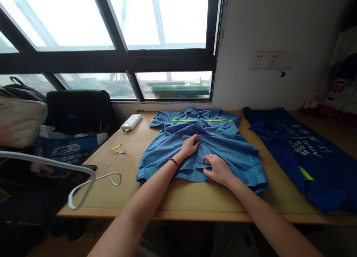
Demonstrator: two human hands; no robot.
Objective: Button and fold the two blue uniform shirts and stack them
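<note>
A blue short-sleeved work shirt (231, 145) with a thin yellow-green stripe across the chest lies front up, collar toward the window. My left hand (190, 146), with a beaded bracelet at the wrist, is on the middle of its front, fingers curled and pinching the cloth near the button edge. Closer to the hem, my right hand (219, 169) rests on the front edge. Its fingers are bent, with a gap between thumb and forefinger. The fabric is wrinkled around both hands.
A dark blue garment (279, 138) with white print lies at the right of the wooden table (164, 214). Left of the shirt is a white power bank (131, 122) with a white cable (107, 168) that loops past the table's left edge. A black chair (80, 108) and bags stand beyond.
</note>
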